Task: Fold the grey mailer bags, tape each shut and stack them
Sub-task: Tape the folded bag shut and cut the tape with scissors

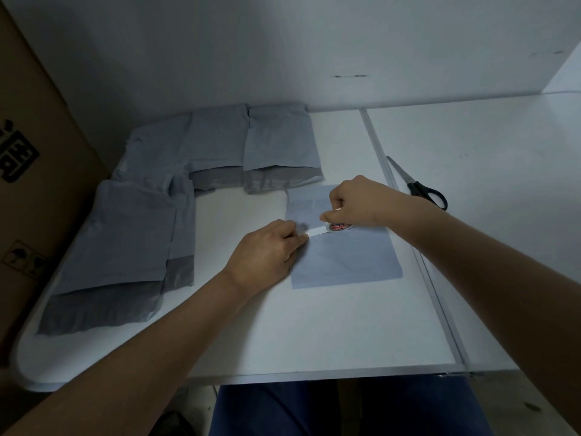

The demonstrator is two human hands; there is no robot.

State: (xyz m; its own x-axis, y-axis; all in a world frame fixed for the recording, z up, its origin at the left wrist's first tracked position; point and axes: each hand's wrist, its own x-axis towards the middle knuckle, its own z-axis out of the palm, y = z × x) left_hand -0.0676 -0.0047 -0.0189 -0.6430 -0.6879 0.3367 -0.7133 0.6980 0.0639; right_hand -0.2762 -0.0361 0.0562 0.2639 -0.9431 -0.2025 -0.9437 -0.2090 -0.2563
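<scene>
One folded mailer bag (345,247) lies flat on the white counter (314,325), its long axis running away from the person. Left of it sit four unfolded bags (279,143) in a loose L, open flaps toward the person. One tape roll (341,227) rests on the folded bag, gripped by the right hand (358,199). The left hand (267,250) pinches the tape strip (316,231), stretched crosswise. One pair of scissors (418,184) lies right of the bag, blades pointing away.
</scene>
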